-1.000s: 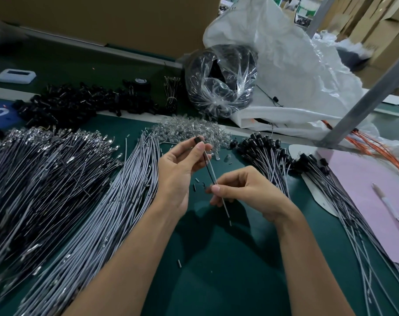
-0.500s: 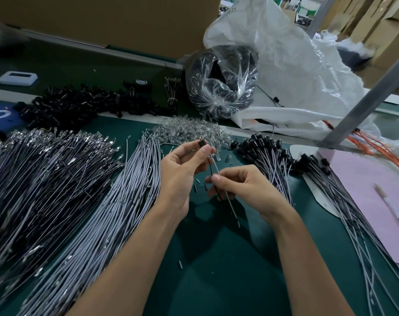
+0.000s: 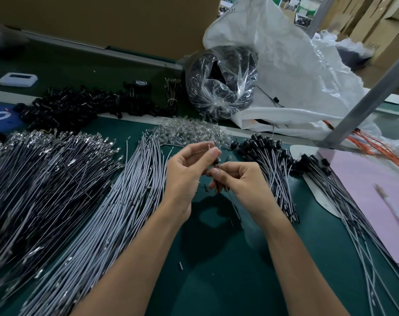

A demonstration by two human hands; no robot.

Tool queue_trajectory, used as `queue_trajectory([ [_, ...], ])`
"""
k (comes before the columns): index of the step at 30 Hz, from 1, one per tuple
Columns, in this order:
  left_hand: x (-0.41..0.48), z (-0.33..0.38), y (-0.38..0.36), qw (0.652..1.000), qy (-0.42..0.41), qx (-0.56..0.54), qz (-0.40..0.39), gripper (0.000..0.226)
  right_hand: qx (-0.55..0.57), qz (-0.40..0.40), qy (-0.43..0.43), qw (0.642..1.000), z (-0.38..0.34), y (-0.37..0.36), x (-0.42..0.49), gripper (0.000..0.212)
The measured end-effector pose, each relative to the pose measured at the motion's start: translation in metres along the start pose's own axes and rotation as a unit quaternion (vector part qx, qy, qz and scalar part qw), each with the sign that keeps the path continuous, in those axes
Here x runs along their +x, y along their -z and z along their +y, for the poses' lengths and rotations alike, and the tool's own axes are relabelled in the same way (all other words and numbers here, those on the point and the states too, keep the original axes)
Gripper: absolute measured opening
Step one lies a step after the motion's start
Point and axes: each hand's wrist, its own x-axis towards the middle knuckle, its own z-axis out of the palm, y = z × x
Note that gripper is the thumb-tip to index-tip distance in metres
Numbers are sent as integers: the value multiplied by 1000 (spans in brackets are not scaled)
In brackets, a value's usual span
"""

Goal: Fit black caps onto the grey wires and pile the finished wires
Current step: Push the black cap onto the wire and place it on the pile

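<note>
My left hand (image 3: 189,176) and my right hand (image 3: 239,185) meet above the green mat. Both pinch one grey wire (image 3: 236,210) that hangs down and right below my right hand. The left thumb and finger hold the black cap (image 3: 216,163) at the wire's top end; my right fingers grip the wire just below it. Bare grey wires (image 3: 116,213) lie in a long bundle to the left. Capped wires (image 3: 271,169) form a pile right of my hands, with a second capped pile (image 3: 337,201) further right. Loose black caps (image 3: 80,108) lie heaped at the back left.
A heap of clear small parts (image 3: 191,133) sits just behind my hands. A clear bag of black parts (image 3: 221,80) and a white sack (image 3: 296,71) stand behind it. A pink sheet (image 3: 376,192) with a pen (image 3: 392,208) lies right. Darker terminal wires (image 3: 34,179) fill the far left.
My right hand has slid up the wire toward the left hand, so the two hands now touch at the cap. The wire's free length below has shortened.
</note>
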Motion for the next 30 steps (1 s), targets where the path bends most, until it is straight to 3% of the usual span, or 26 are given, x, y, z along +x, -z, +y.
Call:
queue_trajectory([
  [5,3,2,7,999,-21,-20,31,13,-16,-2,-6,1000,2,-3,-1,10],
  [11,4,7,10,996,13,-90,-14,14,31,-34,-18,999,0,0,-1,14],
  [19,4,6,9,989,29,-142,15,12,70,-30,-34,997,-1,1,-1,22],
  [30,4,1,5,998,-2,-46,30,15,48,-12,-25,998,0,0,-2,23],
])
